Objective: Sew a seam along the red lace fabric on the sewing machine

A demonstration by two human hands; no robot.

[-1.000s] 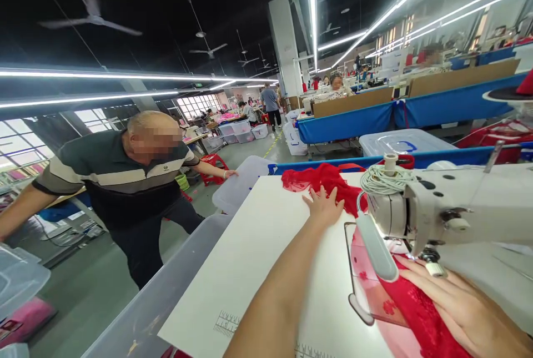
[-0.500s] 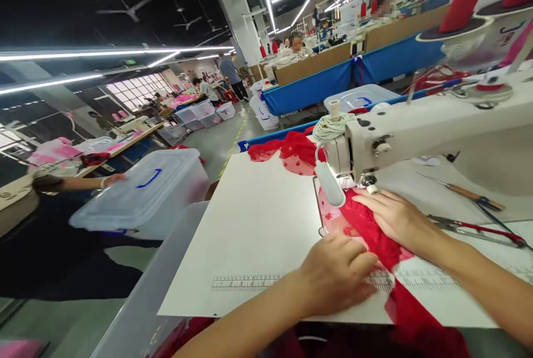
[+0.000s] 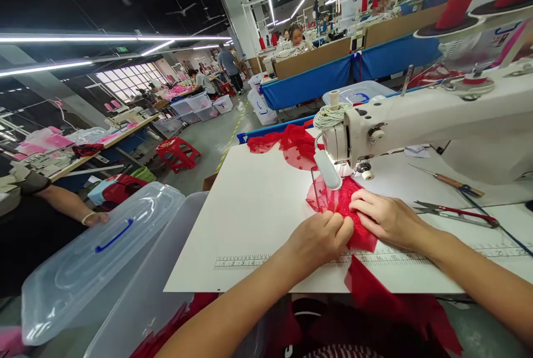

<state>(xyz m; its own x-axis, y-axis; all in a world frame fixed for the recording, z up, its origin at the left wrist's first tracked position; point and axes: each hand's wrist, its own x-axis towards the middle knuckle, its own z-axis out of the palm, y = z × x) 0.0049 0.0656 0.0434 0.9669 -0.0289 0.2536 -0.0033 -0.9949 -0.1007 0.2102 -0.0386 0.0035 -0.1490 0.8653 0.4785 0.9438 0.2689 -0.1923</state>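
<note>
Since half a second ago the left hand [image 3: 322, 236] has moved up toward the machine head, close beside the right hand [image 3: 383, 216], and the red cloth [image 3: 342, 200], earlier a longer diagonal band, now lies bunched and creased. That cloth rests on the white table [image 3: 250, 208] just below the sewing machine [image 3: 453, 119]; take it as the clock's centre. The left hand, at seven o'clock, is closed, its curled fingers gripping the cloth's near edge. The right hand, between three and four, has bent fingers touching the cloth; whether it pinches any, I cannot tell. A small lamp [image 3: 328, 170] hangs at eleven o'clock, and a heap of sheer red fabric [image 3: 295, 147] lies farther out that way. Around three o'clock are the scissors [image 3: 462, 213] and, slightly above, a wooden-handled tool [image 3: 456, 182]. At five o'clock a red strip [image 3: 370, 283] hangs over the table's near edge. Well apart, between eight and nine, a co-worker's hand [image 3: 96, 218] touches a clear lid [image 3: 79, 275], which sits tilted.
</note>
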